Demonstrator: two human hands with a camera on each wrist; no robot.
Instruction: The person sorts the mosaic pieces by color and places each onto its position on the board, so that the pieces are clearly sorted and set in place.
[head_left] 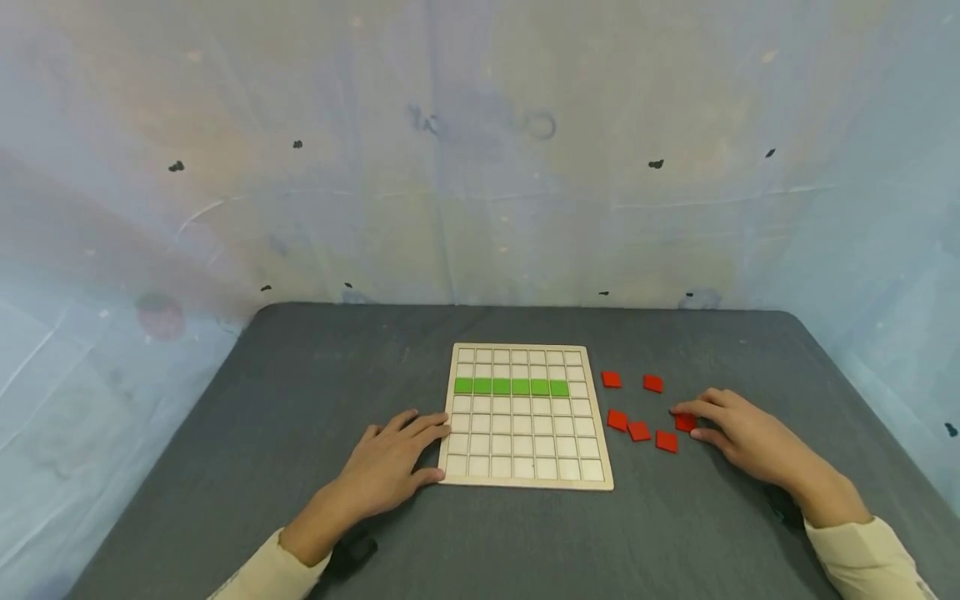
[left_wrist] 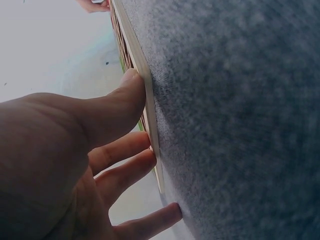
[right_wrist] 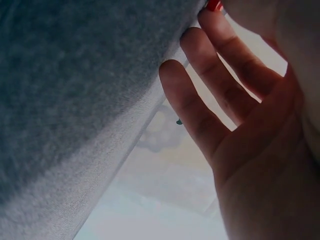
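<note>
A wooden grid board (head_left: 525, 477) lies flat on the dark table, with several green square tiles (head_left: 521, 387) in a row across its third line of cells from the far side. My left hand (head_left: 384, 473) rests at the board's left edge, fingers spread; in the left wrist view its thumb (left_wrist: 117, 107) and two fingers touch the rim. To the right of the board, my right hand (head_left: 761, 442) pinches a red square tile (head_left: 686, 422) between thumb and forefinger, at table height. Only a sliver of that tile shows in the right wrist view.
Several loose red tiles (head_left: 667, 442) lie between the board and my right hand, two of them farther back. The grey cloth-like tabletop (head_left: 337, 367) ends at a pale, wrinkled sheet (head_left: 480, 208) behind and at both sides.
</note>
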